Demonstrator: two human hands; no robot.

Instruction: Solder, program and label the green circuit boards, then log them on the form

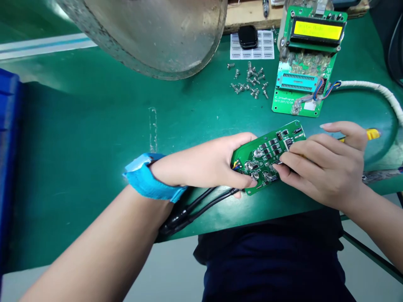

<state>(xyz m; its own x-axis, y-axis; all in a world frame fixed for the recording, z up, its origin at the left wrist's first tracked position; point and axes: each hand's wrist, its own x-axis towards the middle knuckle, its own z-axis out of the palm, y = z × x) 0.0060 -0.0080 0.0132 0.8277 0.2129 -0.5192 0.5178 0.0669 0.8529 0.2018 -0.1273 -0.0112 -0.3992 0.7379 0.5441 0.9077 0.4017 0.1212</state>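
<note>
My left hand (231, 161) grips a green circuit board (262, 153) by its left end, thumb on the top face. The board is tilted above the table and carries small chips, several metal coil springs (258, 153) and a digit display (289, 143), partly covered by fingers. Coloured wires (236, 164) are at its left edge by my palm. My right hand (327, 163) is closed in a pinch over the board's right part. It holds a slim tool with a yellow end (373, 134); its metal tip is near the board's surface. The tool's middle is hidden by my fingers.
Loose coil springs (252, 79) lie beyond the board. A programmer board with lit yellow screen (317, 30) stands back right, trailing a white-wrapped cable (374, 86). A label sheet (236, 52) holds a black square object (247, 37). Also here: large metal pan (151, 37), blue bin (8, 126), black cables (198, 209).
</note>
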